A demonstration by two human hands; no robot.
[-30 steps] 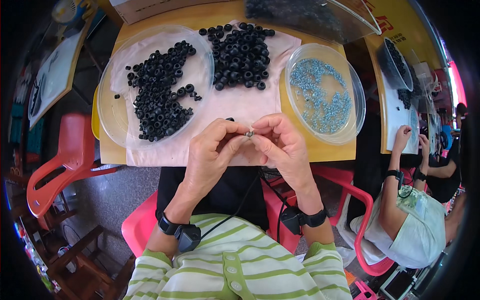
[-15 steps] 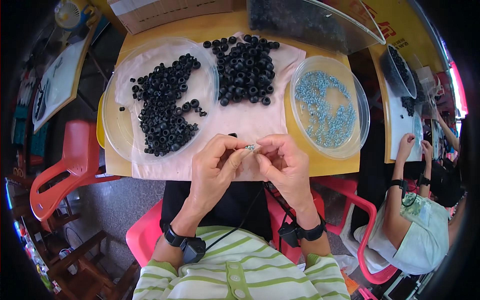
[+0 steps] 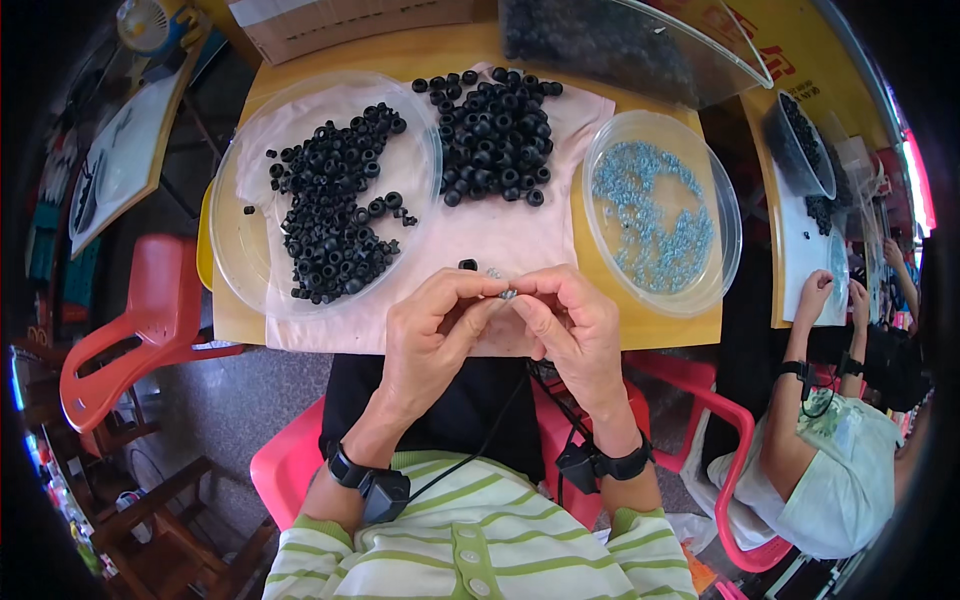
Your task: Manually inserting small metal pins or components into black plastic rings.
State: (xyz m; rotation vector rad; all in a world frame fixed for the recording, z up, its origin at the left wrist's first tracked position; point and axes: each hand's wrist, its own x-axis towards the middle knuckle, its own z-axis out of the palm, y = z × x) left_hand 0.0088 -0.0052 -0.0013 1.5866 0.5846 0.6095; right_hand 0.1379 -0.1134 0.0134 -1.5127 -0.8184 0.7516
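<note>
My left hand [image 3: 428, 325] and my right hand [image 3: 578, 325] meet above the front of the pink cloth [image 3: 500, 240]. Their thumbs and index fingers pinch a tiny shiny silver-blue piece [image 3: 508, 294] between them; the fingertips cover most of it. Just beyond the fingers lie a small black part [image 3: 467, 265] and another small shiny piece [image 3: 494, 273]. Left of my hands, a shallow clear dish [image 3: 232, 255] holds many black ring-like parts [image 3: 340, 200]. More rounded black hollow parts [image 3: 497, 140] are heaped on the cloth. At right, a clear dish [image 3: 730, 285] holds small silver-blue pieces [image 3: 665, 250].
A cardboard box [image 3: 350, 28] and a clear bin of dark parts [image 3: 610, 45] stand at the table's back. To the right, another person [image 3: 830, 450] works at a separate table. A red chair [image 3: 150, 300] stands at left.
My fingertips have drawn closer together around the shiny piece. The black part and a shiny piece beyond them show more plainly. The whole view has shifted slightly.
</note>
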